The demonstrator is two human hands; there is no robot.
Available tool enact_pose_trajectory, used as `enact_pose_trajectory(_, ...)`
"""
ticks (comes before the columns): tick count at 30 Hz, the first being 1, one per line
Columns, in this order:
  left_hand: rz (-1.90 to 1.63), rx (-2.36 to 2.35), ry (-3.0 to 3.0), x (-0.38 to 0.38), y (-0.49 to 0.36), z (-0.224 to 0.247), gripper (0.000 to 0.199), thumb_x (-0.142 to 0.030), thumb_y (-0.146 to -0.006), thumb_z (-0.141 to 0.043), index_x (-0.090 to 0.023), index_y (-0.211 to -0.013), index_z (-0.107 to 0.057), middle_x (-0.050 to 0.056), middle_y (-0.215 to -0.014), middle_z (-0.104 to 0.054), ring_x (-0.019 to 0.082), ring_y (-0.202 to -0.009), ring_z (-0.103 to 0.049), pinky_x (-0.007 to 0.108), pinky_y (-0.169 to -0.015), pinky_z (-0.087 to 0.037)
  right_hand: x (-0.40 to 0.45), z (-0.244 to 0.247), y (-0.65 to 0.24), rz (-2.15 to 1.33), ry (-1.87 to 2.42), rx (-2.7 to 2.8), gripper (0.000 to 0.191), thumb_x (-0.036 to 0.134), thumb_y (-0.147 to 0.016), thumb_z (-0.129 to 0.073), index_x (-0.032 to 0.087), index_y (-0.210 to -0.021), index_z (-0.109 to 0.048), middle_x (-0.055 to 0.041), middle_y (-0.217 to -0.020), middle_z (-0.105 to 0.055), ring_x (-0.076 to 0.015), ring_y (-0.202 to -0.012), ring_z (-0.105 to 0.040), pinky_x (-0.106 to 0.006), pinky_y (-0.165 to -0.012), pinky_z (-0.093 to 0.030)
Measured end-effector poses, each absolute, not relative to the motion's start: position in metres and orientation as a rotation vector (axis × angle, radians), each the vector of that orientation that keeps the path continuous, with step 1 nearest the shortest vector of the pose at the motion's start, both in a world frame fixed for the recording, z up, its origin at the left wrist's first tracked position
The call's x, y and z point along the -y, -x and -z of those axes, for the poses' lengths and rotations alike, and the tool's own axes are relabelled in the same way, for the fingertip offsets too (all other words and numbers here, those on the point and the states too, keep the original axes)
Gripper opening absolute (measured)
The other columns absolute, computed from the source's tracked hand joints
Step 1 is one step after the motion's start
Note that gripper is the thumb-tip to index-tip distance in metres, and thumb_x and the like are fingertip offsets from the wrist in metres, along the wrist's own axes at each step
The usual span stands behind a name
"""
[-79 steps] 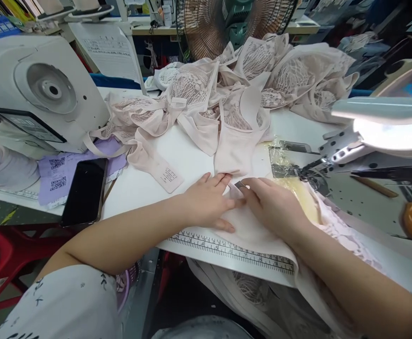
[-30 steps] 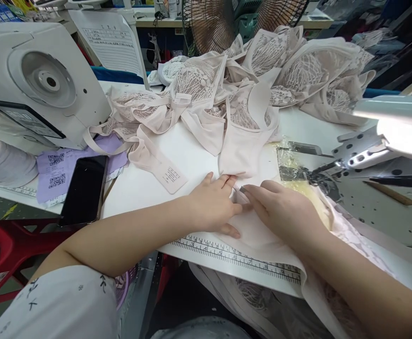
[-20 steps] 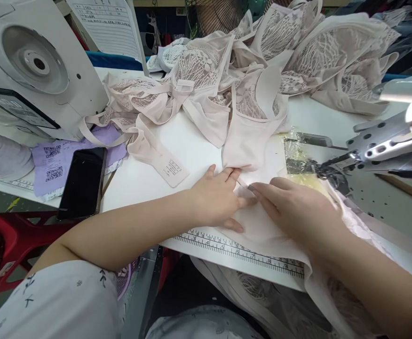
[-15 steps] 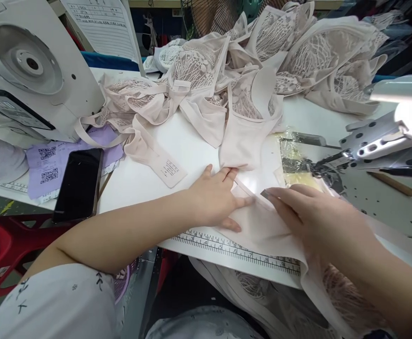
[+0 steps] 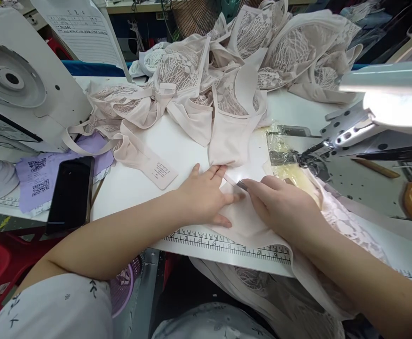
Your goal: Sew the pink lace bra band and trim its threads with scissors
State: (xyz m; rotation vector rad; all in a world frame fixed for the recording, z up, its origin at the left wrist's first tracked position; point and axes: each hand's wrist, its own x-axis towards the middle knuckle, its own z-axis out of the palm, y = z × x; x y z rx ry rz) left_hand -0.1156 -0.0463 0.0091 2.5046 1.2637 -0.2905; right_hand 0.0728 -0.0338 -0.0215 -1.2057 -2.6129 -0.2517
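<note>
Several pieces of writing can be made out. Numbers 3 to 9 are printed on the measuring strip (image 5: 227,245) fixed along the near edge of the white table (image 5: 178,150). QR codes are printed on the purple paper slips (image 5: 38,176) beside the black phone (image 5: 71,194), and small print, too fine to be read, is carried on the label tab (image 5: 161,173) of a pale pink strap. A ruled sheet (image 5: 82,30) with illegible entries is propped behind the white sewing machine (image 5: 19,89).

The left hand (image 5: 202,200) is laid flat and open, fingers spread, on the pale pink fabric piece (image 5: 241,221), which lies on the table just behind the strip and hangs over the edge. The right hand (image 5: 280,207) is also pressed on that fabric, fingers loosely extended and close together, its fingertips nearly touching those of the left hand at a narrow folded edge; nothing is gripped in it.

A heap of pink lace garments (image 5: 248,61) is piled at the back of the table. A purple basket (image 5: 123,287) is seen below the table edge; its contents are hidden. A lit lamp (image 5: 392,101) stands over the second machine's needle area (image 5: 308,157).
</note>
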Motion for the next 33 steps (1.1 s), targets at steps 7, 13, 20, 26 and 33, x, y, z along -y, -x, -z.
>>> enact_pose_trajectory(7,0.323,-1.259,-2.513,0.046,0.115,-0.010,0.070,-0.063,-0.075,-0.053,-0.037,-0.137,-0.032,0.013,-0.151,-0.013,0.037,-0.138,-0.005,0.067,-0.101,-0.016,0.034,0.023,-0.074,0.292,1.153,2.624,0.036,0.023,-0.089,-0.035,0.014,-0.100,-0.068,-0.0017,-0.059,-0.043,-0.0095,-0.048,-0.031,-0.020,-0.043,-0.017)
enact_pose_trajectory(13,0.351,-1.270,-2.533,0.046,0.114,-0.011,0.070,-0.063,-0.076,-0.052,-0.037,-0.137,-0.031,0.013,-0.151,-0.015,0.037,-0.138,-0.007,0.066,-0.101,-0.017,0.035,0.023,-0.074,0.262,1.164,2.678,0.039,0.022,-0.089,-0.032,0.013,-0.102,-0.067,-0.0022,-0.059,-0.042,-0.0096,-0.048,-0.028,-0.022,-0.045,-0.017)
enact_pose_trajectory(20,0.329,-1.285,-2.550,0.046,0.116,-0.008,0.070,-0.064,-0.076,-0.051,-0.038,-0.137,-0.031,0.012,-0.151,-0.015,0.036,-0.138,-0.008,0.067,-0.100,-0.017,0.037,0.016,-0.081,0.341,1.102,2.800,0.035,0.018,-0.086,-0.034,0.011,-0.096,-0.067,-0.0022,-0.059,-0.042,-0.0097,-0.045,-0.025,-0.023,-0.043,-0.015)
enact_pose_trajectory(26,0.304,-1.291,-2.550,0.047,0.116,-0.006,0.071,-0.066,-0.074,-0.052,-0.040,-0.136,-0.031,0.012,-0.150,-0.019,0.037,-0.137,-0.009,0.066,-0.101,-0.015,0.048,0.012,-0.100,0.380,1.087,2.784,0.033,0.018,-0.087,-0.033,0.011,-0.096,-0.065,-0.0027,-0.059,-0.047,-0.0117,-0.043,-0.035,-0.024,-0.040,-0.019)
enact_pose_trajectory(33,0.373,-1.549,-2.505,0.044,0.136,-0.025,0.066,-0.067,-0.075,-0.050,-0.032,-0.131,-0.044,0.015,-0.144,-0.031,0.038,-0.135,-0.018,0.066,-0.101,-0.016,0.052,0.002,-0.088,-0.347,1.411,2.435,0.023,0.028,-0.088,-0.035,0.018,-0.077,-0.053,-0.0052,-0.066,-0.061,-0.0144,-0.055,-0.057,-0.023,-0.046,-0.043)
